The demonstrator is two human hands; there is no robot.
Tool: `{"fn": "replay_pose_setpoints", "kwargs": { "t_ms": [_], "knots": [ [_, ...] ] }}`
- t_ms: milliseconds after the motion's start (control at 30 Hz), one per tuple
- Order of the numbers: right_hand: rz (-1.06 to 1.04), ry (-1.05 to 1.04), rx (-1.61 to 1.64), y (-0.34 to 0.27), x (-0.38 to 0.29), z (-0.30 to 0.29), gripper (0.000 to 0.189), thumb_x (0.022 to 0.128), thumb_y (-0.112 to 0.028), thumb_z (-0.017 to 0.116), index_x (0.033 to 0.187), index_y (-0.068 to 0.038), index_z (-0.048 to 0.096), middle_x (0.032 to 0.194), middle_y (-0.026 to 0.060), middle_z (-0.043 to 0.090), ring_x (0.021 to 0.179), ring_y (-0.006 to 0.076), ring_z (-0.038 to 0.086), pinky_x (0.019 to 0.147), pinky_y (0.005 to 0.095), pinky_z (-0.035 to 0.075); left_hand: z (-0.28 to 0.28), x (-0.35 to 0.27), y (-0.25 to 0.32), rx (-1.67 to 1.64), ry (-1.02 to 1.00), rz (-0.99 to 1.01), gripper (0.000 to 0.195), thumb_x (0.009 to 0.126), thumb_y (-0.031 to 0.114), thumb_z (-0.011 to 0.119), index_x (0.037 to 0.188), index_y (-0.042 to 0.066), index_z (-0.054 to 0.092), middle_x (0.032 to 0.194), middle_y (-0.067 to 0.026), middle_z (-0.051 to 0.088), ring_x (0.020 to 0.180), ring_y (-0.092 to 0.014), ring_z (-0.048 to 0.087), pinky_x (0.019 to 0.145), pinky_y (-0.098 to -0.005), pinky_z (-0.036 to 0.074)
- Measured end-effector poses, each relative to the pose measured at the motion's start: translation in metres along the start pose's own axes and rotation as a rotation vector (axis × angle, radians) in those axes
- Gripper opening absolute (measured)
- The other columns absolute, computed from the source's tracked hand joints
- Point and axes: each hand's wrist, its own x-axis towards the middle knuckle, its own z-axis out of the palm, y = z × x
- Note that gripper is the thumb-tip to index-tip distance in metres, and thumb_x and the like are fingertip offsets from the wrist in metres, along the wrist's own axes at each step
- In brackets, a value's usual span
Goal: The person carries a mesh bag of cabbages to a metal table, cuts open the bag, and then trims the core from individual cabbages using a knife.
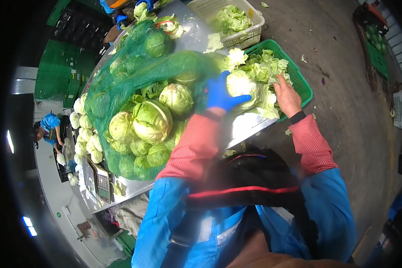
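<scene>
My left hand point(223, 93), in a blue glove, grips the side of a pale cabbage head point(243, 86) at the edge of the metal table point(251, 125). Loose outer leaves point(268, 100) spread from the head's right side. My bare right hand point(287, 97) is at these leaves, fingertips among them; whether it pinches one is hidden. Just beyond, a green plastic crate point(303, 80) holds stripped cabbage leaves point(264, 67). To the left of my gloved hand, several cabbages point(152, 122) lie in an opened green mesh sack point(127, 73).
A white crate point(246, 38) with leaves stands beyond the green one. A digital scale point(103, 182) sits at the table's left end, near piled cabbages point(87, 139). A co-worker's blue-gloved hands point(121, 19) are across the table; another person point(50, 127) works far left.
</scene>
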Motion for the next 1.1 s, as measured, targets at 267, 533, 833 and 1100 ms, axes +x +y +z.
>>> {"fn": "replay_pose_setpoints", "kwargs": {
  "t_ms": [267, 533, 833, 1100],
  "knots": [
    [-0.336, 0.11, -0.219, -0.05, -0.045, -0.006, 0.014, 0.09, -0.02, 0.047, 0.084, -0.008, 0.046, 0.071, 0.012, 0.056, 0.051, 0.0303, 0.06, 0.043, 0.038, 0.05, 0.014, 0.011, 0.005, 0.244, 0.031, -0.012, 0.107, 0.046, 0.061, 0.079, 0.124, 0.0, 0.041, 0.116, -0.0278, 0.042, 0.102, -0.04, 0.051, 0.085, -0.0444, 0.046],
    [-0.234, 0.122, -0.398, -0.016, 0.001, 0.007, 0.012, 0.089, -0.017, 0.047, 0.081, -0.008, 0.048, 0.068, 0.0135, 0.059, 0.053, 0.026, 0.062, 0.043, 0.0356, 0.05, 0.031, 0.012, 0.024, 0.189, 0.038, 0.031, 0.105, 0.05, 0.058, 0.079, 0.124, -0.004, 0.038, 0.113, -0.0292, 0.043, 0.099, -0.04, 0.051, 0.083, -0.0441, 0.046],
    [-0.136, 0.082, 0.102, -0.053, 0.024, 0.0, 0.037, 0.081, -0.031, 0.06, 0.104, -0.006, 0.047, 0.081, 0.0225, 0.062, 0.072, 0.0386, 0.062, 0.061, 0.047, 0.049, 0.021, -0.009, -0.011, -0.046, 0.09, 0.228, 0.102, 0.05, 0.048, 0.083, 0.126, -0.002, 0.036, 0.116, -0.025, 0.04, 0.105, -0.038, 0.045, 0.09, -0.0438, 0.042],
    [0.015, -0.024, -0.027, -0.003, 0.05, 0.062, 0.022, 0.08, -0.023, 0.059, 0.094, -0.006, 0.054, 0.075, 0.02, 0.063, 0.071, 0.0387, 0.061, 0.062, 0.048, 0.048, 0.014, -0.078, -0.053, -0.235, 0.245, 0.35, 0.096, 0.051, 0.035, 0.086, 0.125, 0.003, 0.036, 0.124, -0.0174, 0.038, 0.115, -0.031, 0.041, 0.099, -0.0416, 0.035]
  ]
}}
